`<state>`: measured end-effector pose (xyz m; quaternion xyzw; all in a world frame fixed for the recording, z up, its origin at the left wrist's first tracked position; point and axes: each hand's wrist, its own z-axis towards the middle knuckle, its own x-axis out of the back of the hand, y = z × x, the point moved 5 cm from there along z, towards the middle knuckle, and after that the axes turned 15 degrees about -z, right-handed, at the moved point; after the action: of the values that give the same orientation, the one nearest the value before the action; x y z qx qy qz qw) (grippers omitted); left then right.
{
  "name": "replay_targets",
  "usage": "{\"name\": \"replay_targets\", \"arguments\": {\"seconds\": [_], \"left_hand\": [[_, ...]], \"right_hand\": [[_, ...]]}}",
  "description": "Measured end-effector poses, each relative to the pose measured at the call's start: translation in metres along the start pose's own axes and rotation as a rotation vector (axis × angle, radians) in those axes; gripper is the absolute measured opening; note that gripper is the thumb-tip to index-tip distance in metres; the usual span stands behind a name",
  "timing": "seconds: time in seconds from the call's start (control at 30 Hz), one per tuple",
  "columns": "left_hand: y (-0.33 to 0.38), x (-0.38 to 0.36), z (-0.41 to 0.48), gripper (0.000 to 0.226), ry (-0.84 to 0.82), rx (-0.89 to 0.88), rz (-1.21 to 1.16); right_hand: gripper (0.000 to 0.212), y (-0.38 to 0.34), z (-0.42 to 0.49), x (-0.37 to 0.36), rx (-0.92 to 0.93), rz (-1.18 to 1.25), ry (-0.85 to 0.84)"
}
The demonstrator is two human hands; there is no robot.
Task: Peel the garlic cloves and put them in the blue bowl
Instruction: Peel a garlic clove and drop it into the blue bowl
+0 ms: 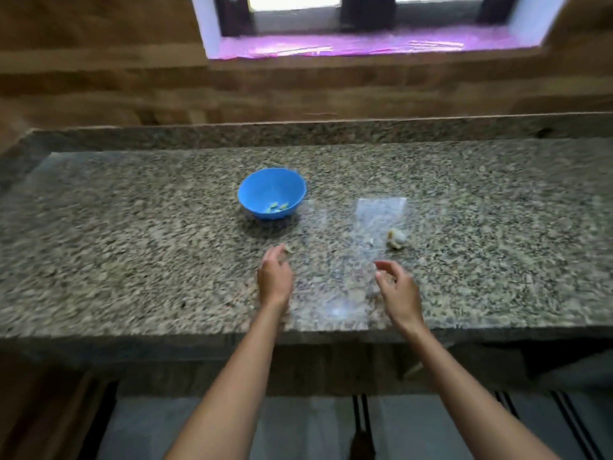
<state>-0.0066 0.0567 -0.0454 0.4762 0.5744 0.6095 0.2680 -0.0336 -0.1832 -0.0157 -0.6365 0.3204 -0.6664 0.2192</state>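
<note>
Two hands (274, 277) (396, 287) near counter edge (298, 330)

My counter is a speckled granite countertop (132, 247) with a raised lip along its far edge. On it, left of the middle and toward the far side, stands the blue bowl (271, 193). Right of the bowl lies a clear plastic sheet (371, 234), flat on the stone. On that sheet's right edge sits a garlic bulb (397, 239). A small garlic piece (288, 249) lies nearer me, below the bowl.
</note>
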Motion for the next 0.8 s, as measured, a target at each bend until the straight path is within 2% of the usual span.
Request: {"name": "replay_targets", "arguments": {"seconds": [0.1, 0.17, 0.27, 0.33, 0.4, 0.43, 0.5, 0.57, 0.6, 0.67, 0.73, 0.8], "left_hand": [[-0.002, -0.019, 0.037, 0.062, -0.183, -0.136, 0.42], [-0.007, -0.022, 0.05, 0.051, -0.306, -0.233, 0.522], [-0.008, -0.014, 0.048, 0.034, -0.302, -0.363, 0.558], [0.013, -0.01, 0.044, 0.024, -0.223, -0.495, 0.503], [0.049, -0.006, 0.053, 0.016, -0.078, -0.618, 0.381], [0.066, -0.005, 0.065, 0.015, -0.001, -0.632, 0.322], [0.085, -0.003, 0.101, 0.016, 0.076, -0.538, 0.276], [0.084, -0.008, 0.131, 0.018, 0.039, -0.392, 0.357], [0.081, -0.013, 0.137, 0.021, 0.016, -0.374, 0.404], [0.081, -0.025, 0.132, 0.025, 0.009, -0.462, 0.468], [0.083, -0.039, 0.11, 0.025, 0.007, -0.608, 0.437], [0.079, -0.058, 0.082, 0.025, -0.099, -0.729, 0.333]], "right_hand": [[0.027, 0.016, 0.026, 0.005, 0.022, -0.043, -0.022], [0.029, 0.018, 0.041, -0.003, 0.048, -0.061, -0.046], [0.028, 0.023, 0.056, -0.014, 0.057, -0.098, -0.049], [0.028, 0.022, 0.065, -0.016, 0.076, -0.148, -0.004], [0.032, 0.017, 0.078, -0.019, 0.117, -0.278, 0.027], [0.034, 0.014, 0.086, -0.021, 0.116, -0.354, 0.024], [0.035, 0.014, 0.099, -0.029, 0.068, -0.485, -0.026], [0.033, 0.017, 0.108, -0.037, 0.013, -0.575, -0.074], [0.031, 0.02, 0.113, -0.04, -0.012, -0.598, -0.076], [0.024, 0.025, 0.121, -0.046, -0.05, -0.594, -0.054], [0.014, 0.03, 0.126, -0.051, -0.088, -0.595, -0.026], [0.013, 0.031, 0.126, -0.052, -0.125, -0.596, 0.011]]}}
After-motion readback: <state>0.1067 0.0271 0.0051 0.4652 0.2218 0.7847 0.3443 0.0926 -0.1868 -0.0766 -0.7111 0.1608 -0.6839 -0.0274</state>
